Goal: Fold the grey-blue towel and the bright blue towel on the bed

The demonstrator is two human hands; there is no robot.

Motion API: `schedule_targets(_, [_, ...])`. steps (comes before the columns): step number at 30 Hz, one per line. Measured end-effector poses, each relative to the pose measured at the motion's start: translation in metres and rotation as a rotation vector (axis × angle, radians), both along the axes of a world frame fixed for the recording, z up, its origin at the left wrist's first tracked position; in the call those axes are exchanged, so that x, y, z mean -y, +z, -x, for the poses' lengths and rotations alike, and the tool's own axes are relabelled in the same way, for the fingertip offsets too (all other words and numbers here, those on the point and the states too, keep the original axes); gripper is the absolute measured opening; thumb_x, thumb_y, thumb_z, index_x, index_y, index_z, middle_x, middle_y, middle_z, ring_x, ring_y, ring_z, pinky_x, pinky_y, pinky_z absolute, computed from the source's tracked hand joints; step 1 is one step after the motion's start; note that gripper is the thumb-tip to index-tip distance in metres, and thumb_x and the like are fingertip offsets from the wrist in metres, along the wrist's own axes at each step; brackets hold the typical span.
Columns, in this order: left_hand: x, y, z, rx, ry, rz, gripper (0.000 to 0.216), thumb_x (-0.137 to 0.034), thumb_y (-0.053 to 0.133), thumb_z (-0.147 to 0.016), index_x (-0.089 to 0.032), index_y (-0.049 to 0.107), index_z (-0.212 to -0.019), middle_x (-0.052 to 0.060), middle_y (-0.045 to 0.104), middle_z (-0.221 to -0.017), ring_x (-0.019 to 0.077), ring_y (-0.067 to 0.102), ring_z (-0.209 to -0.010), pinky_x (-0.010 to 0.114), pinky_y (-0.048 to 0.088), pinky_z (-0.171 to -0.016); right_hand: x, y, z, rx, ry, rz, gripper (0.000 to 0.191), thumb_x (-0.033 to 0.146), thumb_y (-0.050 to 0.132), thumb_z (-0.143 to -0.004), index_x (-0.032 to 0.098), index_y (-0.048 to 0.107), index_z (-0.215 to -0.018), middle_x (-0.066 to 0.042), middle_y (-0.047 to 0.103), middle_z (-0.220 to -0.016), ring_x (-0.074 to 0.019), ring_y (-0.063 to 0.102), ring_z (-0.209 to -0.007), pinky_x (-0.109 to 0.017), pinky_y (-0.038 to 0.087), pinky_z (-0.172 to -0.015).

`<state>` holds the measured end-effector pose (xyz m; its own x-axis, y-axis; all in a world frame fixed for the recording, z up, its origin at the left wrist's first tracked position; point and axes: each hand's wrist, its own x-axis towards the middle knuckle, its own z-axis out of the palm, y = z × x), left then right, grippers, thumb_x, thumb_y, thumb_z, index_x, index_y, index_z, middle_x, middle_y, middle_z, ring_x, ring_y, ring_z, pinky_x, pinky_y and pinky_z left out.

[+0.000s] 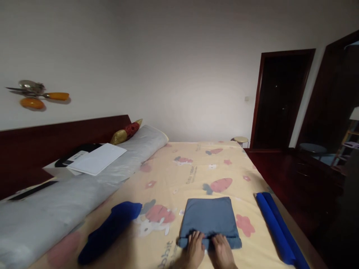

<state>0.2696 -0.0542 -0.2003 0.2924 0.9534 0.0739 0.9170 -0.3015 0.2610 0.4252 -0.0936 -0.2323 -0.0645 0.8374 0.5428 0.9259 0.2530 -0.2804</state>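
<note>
A grey-blue cloth [210, 216], folded into a neat rectangle, lies flat on the patterned bedsheet [196, 179]. Its near edge is turned up in a narrow fold. My left hand [195, 244] has its fingers curled over that fold, left of the middle. Close beside it, my right hand [222, 247] grips the same fold a little to the right. My thumbs are mostly hidden. What kind of garment or cloth it is cannot be made out.
A dark blue cloth [112, 229] lies crumpled on the left. A long blue folded bundle [276, 228] lies along the bed's right edge. Against the headboard [70, 132] are a grey plastic-covered roll [84, 198], a white box lid [98, 158] and a red-gold cushion [127, 132]. A stool [241, 139] stands beyond.
</note>
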Motion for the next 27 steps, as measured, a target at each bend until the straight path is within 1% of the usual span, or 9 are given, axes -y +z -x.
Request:
schedule_targets(3, [0.001,-0.015,-0.003,0.010,-0.007,-0.041,0.045,-0.010,0.037,-0.086,-0.033,0.063,-0.116,-0.002,0.063,-0.124,0.0128,0.050,-0.123,0.032,0.029,-0.110,-0.003,-0.005,0.011,-0.017,0.071,-0.029,0.041,0.008,0.047,-0.071,0.024,0.065,-0.105,-0.002,0.071,-0.096,-0.0177,0.065,-0.085,-0.029,0.049,-0.080])
schedule_targets(6, [-0.004,-0.031,0.033,-0.027,-0.027,-0.184,0.049,-0.008,0.036,-0.086,-0.032,0.061,-0.120,-0.001,0.065,-0.122,0.0128,0.054,-0.117,0.030,0.034,-0.106,0.000,-0.023,-0.020,0.029,0.099,-0.120,0.042,0.014,0.049,-0.077,0.023,0.064,-0.115,-0.004,0.071,-0.108,-0.0213,0.066,-0.096,-0.033,0.049,-0.088])
schedule_targets(8, [-0.008,-0.038,0.067,-0.072,-0.031,-0.280,0.051,-0.006,0.036,-0.085,-0.032,0.061,-0.122,0.000,0.065,-0.123,0.0142,0.055,-0.116,0.032,0.037,-0.102,0.005,-0.038,-0.054,0.062,0.022,-0.199,0.034,0.023,0.050,-0.084,0.026,0.065,-0.114,-0.005,0.071,-0.111,-0.0247,0.065,-0.101,-0.038,0.048,-0.089])
schedule_targets(11, [-0.011,-0.040,0.097,-0.092,0.103,-0.343,0.046,-0.014,0.038,-0.088,-0.034,0.061,-0.122,0.000,0.065,-0.124,0.0189,0.055,-0.118,0.040,0.038,-0.100,0.012,-0.050,-0.087,0.063,-0.130,-0.275,0.032,0.035,0.051,-0.088,0.026,0.064,-0.116,-0.008,0.069,-0.115,-0.0286,0.063,-0.106,-0.043,0.047,-0.090])
schedule_targets(14, [-0.007,-0.039,0.072,-0.057,0.113,-0.336,0.050,-0.011,0.040,-0.083,-0.033,0.061,-0.123,0.001,0.064,-0.127,0.0210,0.053,-0.122,0.042,0.039,-0.102,0.010,-0.042,-0.069,0.041,-0.105,-0.240,0.038,0.032,0.051,-0.087,0.024,0.060,-0.123,-0.010,0.066,-0.120,-0.0284,0.062,-0.108,-0.042,0.046,-0.090])
schedule_targets(18, [-0.002,-0.044,0.009,-0.015,-0.229,-0.279,0.047,-0.012,0.042,-0.081,-0.031,0.064,-0.119,0.001,0.068,-0.120,0.0167,0.061,-0.110,0.029,0.048,-0.094,-0.003,-0.022,-0.011,0.038,0.096,-0.082,0.037,0.024,0.050,-0.083,0.025,0.061,-0.119,-0.005,0.072,-0.106,-0.0201,0.067,-0.090,-0.030,0.050,-0.078])
schedule_targets(20, [-0.003,-0.045,0.004,-0.018,-0.285,-0.321,0.044,-0.017,0.040,-0.086,-0.027,0.061,-0.123,0.003,0.067,-0.123,0.0157,0.061,-0.112,0.027,0.048,-0.095,-0.006,-0.022,-0.004,0.072,0.103,-0.093,0.032,0.024,0.049,-0.086,0.026,0.063,-0.115,-0.003,0.072,-0.106,-0.0196,0.067,-0.094,-0.031,0.049,-0.081])
schedule_targets(23, [-0.009,-0.041,0.042,-0.050,-0.261,-0.348,0.042,-0.025,0.038,-0.092,-0.030,0.056,-0.130,0.001,0.063,-0.129,0.0150,0.058,-0.117,0.029,0.047,-0.098,0.000,-0.034,-0.035,0.103,-0.078,-0.158,0.028,0.029,0.047,-0.089,0.025,0.067,-0.108,-0.004,0.071,-0.111,-0.0246,0.066,-0.102,-0.039,0.047,-0.088])
schedule_targets(27, [-0.013,-0.034,0.097,-0.112,-0.043,-0.337,0.044,-0.025,0.039,-0.092,-0.038,0.052,-0.132,-0.001,0.058,-0.136,0.0191,0.053,-0.125,0.039,0.041,-0.100,0.014,-0.043,-0.083,0.066,-0.239,-0.147,0.036,0.040,0.045,-0.091,0.025,0.065,-0.116,-0.009,0.065,-0.124,-0.0303,0.062,-0.111,-0.047,0.046,-0.088])
